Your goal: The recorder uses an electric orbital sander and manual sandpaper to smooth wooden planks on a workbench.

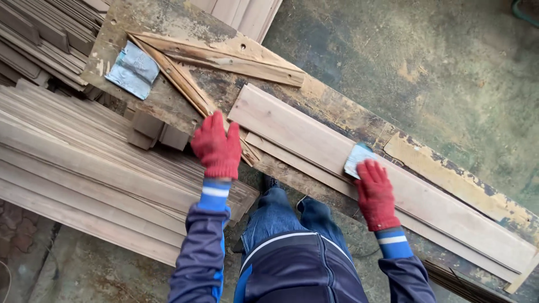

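Pale wood makes up the long plank, which lies slantwise along the worn tabletop, its upper end just short of the nailed V-shaped wooden stop. It looks stiff and fairly light, though awkward by its length; a flat palm at the end nearest the stop should steady it better than a pinch at the thin edge. The left hand, in a red knit glove, rests spread and empty beside that end of the plank, its grip released. The right hand presses a small blue-grey sanding pad onto the plank's near edge, fingers curled over it. A second blue-grey sheet lies beyond the stop. Stacked boards sit left of the plank.
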